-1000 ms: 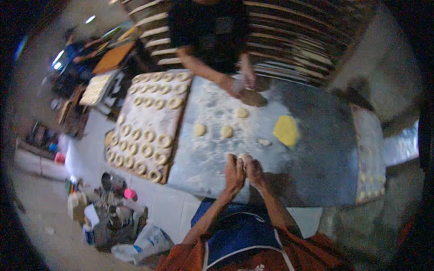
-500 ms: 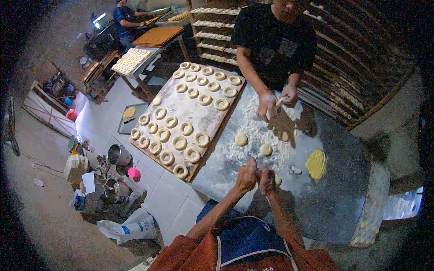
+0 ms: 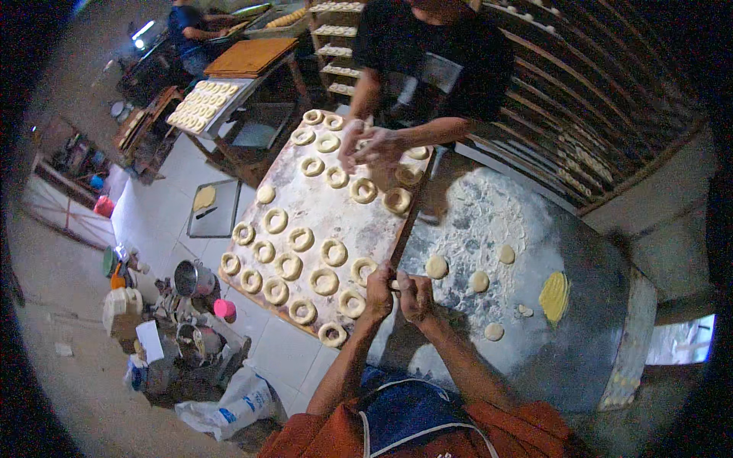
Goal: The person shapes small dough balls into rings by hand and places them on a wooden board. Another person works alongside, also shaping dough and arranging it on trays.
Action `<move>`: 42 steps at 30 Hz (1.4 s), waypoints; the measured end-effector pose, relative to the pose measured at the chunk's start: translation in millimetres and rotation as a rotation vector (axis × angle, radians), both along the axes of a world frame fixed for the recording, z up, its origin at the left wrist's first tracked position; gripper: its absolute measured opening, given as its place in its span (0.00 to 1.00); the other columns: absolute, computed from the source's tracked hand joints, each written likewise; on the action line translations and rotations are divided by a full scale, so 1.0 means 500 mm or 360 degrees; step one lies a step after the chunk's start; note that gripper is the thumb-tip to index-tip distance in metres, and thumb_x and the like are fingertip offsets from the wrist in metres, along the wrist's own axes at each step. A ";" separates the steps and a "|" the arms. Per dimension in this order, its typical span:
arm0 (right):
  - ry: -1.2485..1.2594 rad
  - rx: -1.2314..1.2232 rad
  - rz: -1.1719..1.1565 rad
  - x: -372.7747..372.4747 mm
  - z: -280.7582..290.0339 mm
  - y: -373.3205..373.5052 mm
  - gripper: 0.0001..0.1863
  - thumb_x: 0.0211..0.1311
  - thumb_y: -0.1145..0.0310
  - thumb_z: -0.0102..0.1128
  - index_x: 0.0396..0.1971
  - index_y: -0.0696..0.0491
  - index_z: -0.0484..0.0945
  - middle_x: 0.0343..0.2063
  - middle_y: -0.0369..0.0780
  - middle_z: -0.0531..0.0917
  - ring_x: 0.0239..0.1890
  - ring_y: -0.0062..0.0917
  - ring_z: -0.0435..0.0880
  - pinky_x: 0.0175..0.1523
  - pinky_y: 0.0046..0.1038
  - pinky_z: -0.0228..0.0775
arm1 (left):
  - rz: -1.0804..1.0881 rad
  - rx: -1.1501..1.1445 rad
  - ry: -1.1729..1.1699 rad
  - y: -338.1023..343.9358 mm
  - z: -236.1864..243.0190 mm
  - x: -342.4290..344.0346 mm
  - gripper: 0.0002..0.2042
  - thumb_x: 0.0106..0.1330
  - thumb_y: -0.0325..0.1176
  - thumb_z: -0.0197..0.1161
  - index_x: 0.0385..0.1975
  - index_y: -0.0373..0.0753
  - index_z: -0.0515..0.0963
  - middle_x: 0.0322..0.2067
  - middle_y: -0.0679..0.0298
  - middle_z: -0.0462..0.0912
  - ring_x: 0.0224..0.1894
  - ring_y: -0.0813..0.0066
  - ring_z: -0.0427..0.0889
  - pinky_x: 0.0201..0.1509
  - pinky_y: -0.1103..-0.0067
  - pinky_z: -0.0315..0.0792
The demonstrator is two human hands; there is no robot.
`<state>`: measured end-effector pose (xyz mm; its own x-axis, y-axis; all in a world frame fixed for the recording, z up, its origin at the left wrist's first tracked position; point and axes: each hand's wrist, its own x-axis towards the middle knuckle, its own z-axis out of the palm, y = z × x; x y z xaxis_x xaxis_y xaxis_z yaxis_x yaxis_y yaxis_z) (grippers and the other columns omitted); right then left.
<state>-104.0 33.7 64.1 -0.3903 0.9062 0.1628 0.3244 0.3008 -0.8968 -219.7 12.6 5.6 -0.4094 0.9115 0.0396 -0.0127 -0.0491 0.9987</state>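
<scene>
Close together at the right edge of a floured board, my left hand and my right hand are closed on a pale dough piece. Only a little of the dough shows between my fingers; its full shape is hidden. Dough rings lie in rows on the board just left of my hands. To the right, on the floured metal table, sit small round dough pieces. Across from me, a co-worker's hands, blurred, are over the far part of the board.
A flattened yellow mass lies on the table's right side. Racks of trays stand behind the co-worker. On the left floor are metal pots, a pink cup, a white sack and a tray. Another person works far off.
My closed hands have moved left from the table to the board's edge. The co-worker's hands have swung from over the table to over the board's far rings. The view has shifted.
</scene>
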 end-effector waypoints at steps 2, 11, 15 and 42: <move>0.0265 -0.0551 0.0142 -0.024 -0.053 0.029 0.20 0.61 0.57 0.54 0.42 0.58 0.79 0.30 0.47 0.80 0.29 0.33 0.77 0.35 0.32 0.68 | -0.0071 0.0008 0.0497 0.018 -0.072 -0.071 0.19 0.69 0.50 0.48 0.25 0.40 0.71 0.22 0.67 0.72 0.21 0.78 0.69 0.25 0.77 0.66; -0.0853 -0.0172 -0.0287 -0.057 0.089 0.150 0.25 0.55 0.61 0.60 0.49 0.60 0.71 0.46 0.53 0.77 0.52 0.42 0.75 0.57 0.42 0.64 | 0.0160 -0.0280 0.1080 0.199 0.044 -0.182 0.12 0.67 0.40 0.52 0.37 0.36 0.71 0.31 0.53 0.74 0.34 0.54 0.74 0.35 0.63 0.68; -0.1519 0.0298 -0.0534 0.086 -0.069 0.117 0.24 0.54 0.60 0.63 0.47 0.60 0.71 0.46 0.53 0.76 0.47 0.45 0.76 0.51 0.43 0.68 | 0.0140 -0.0222 0.1502 0.188 0.019 -0.199 0.13 0.55 0.32 0.62 0.41 0.41 0.73 0.39 0.56 0.73 0.43 0.52 0.71 0.41 0.58 0.67; 0.0777 -0.0856 0.0106 0.410 0.076 -0.131 0.32 0.48 0.81 0.56 0.56 0.53 0.61 0.37 0.39 0.79 0.38 0.22 0.79 0.44 0.24 0.72 | -0.0849 -0.0304 -0.1124 -0.132 0.112 0.311 0.12 0.66 0.28 0.58 0.49 0.36 0.71 0.34 0.58 0.80 0.37 0.73 0.80 0.43 0.76 0.76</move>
